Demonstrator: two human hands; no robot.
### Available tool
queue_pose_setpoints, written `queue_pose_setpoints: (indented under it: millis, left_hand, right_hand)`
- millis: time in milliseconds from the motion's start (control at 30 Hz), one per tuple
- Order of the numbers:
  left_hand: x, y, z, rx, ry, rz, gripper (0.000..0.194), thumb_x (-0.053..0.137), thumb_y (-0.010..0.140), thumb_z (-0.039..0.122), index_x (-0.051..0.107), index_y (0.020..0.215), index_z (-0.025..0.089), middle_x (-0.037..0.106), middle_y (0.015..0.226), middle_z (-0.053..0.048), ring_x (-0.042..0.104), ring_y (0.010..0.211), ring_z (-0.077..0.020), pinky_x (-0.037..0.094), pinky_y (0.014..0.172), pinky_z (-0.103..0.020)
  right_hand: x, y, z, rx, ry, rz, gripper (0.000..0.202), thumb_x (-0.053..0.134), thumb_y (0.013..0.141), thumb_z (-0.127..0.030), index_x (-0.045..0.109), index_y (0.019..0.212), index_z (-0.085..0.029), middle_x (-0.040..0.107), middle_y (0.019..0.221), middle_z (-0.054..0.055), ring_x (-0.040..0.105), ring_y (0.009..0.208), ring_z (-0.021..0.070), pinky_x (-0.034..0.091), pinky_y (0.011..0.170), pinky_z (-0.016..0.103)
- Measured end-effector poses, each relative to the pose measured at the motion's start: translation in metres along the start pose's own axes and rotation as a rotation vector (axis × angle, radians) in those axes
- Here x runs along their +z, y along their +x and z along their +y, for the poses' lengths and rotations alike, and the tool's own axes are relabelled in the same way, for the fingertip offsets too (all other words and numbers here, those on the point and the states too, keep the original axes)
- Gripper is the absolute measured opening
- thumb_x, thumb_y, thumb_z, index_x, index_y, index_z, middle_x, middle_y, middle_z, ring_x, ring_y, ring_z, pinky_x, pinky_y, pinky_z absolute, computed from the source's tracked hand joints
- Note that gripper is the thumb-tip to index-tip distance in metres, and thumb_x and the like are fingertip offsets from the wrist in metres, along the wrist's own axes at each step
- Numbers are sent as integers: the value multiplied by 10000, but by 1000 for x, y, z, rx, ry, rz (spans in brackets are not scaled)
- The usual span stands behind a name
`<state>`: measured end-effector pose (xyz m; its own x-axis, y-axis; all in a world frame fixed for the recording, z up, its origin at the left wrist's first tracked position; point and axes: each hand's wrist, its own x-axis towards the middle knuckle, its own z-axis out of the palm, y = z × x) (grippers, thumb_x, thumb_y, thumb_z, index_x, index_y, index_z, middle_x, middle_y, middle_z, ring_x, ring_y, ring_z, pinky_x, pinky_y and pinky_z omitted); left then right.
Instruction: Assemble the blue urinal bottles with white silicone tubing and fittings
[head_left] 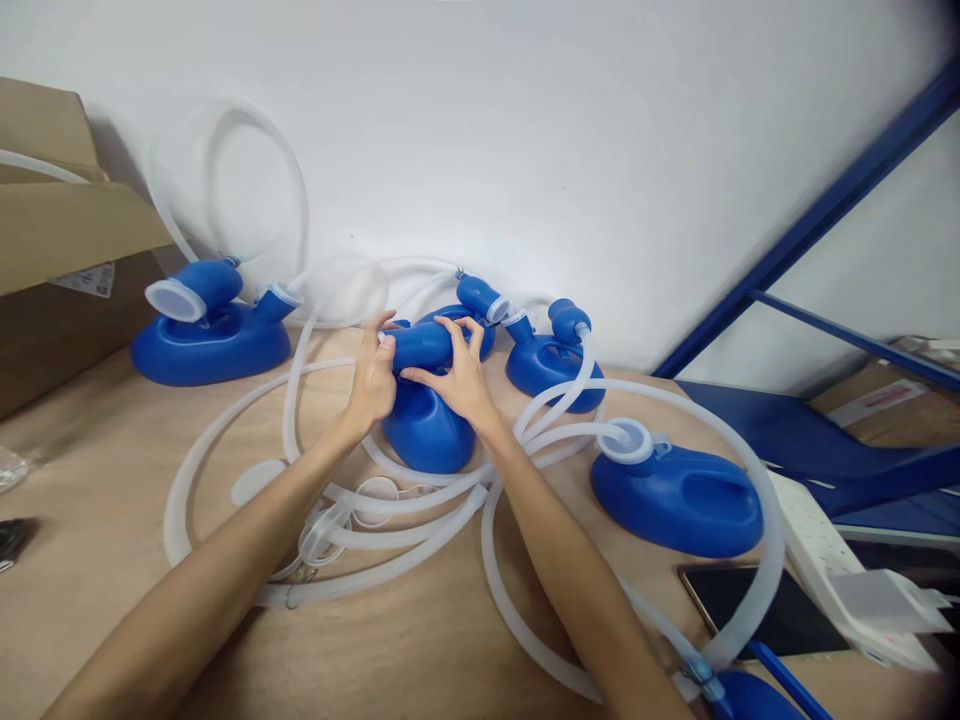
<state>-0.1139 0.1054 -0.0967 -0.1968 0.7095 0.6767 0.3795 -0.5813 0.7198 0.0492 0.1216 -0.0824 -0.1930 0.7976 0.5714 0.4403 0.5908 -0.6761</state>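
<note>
In the middle of the table, my left hand (373, 378) grips the left end of a blue cylindrical urinal funnel piece (421, 346). The thumb and fingers of my right hand (463, 372) close around its right end. The piece lies level, just above a blue urinal bottle (429, 430); whether the two touch I cannot tell. Behind my right hand stands another blue bottle, partly hidden, with a blue funnel (482, 298) above it. White hoses (420, 540) coil on the table under my forearms, beside clear plastic caps (377, 497).
More blue bottles stand at the left (210, 350), right (675, 500) and back right (551, 370). A cardboard box (75, 240) is far left. At the right lie a phone (765, 605) and a white power strip (817, 560); a blue metal frame (825, 200) rises behind.
</note>
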Motion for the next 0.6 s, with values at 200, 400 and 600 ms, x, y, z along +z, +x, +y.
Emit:
queue_pose_setpoints:
  millis: [200,400,600]
  left_hand:
    - [-2,5,-2,175,91,-98,593,346,1061,599,473,1477,196,556,1447,-174,569,1325,-315,428,1173,-511]
    - [-24,17,5,259,230,-305,688,393,1042,665,433,1536,187,504,1525,-197,604,1306,-321,452,1151,-520]
    - [-69,35,52,78,756,-650,752,368,1035,675,377,1647,236,568,1516,-196,684,1175,-436,533,953,-530]
  right_hand:
    - [-1,0,5,-25,42,-26,815,912,786,-449,499,1466,-273,401,1481,122,439,1504,293,387,1278,461]
    - [-4,-1,6,-7,82,-78,832,876,827,-473,457,1513,-257,352,1531,142,434,1515,290,444,1240,449]
    - [-7,-2,0,-36,16,-126,932,881,817,-465,372,1577,-288,314,1602,136,390,1562,305,394,1280,504]
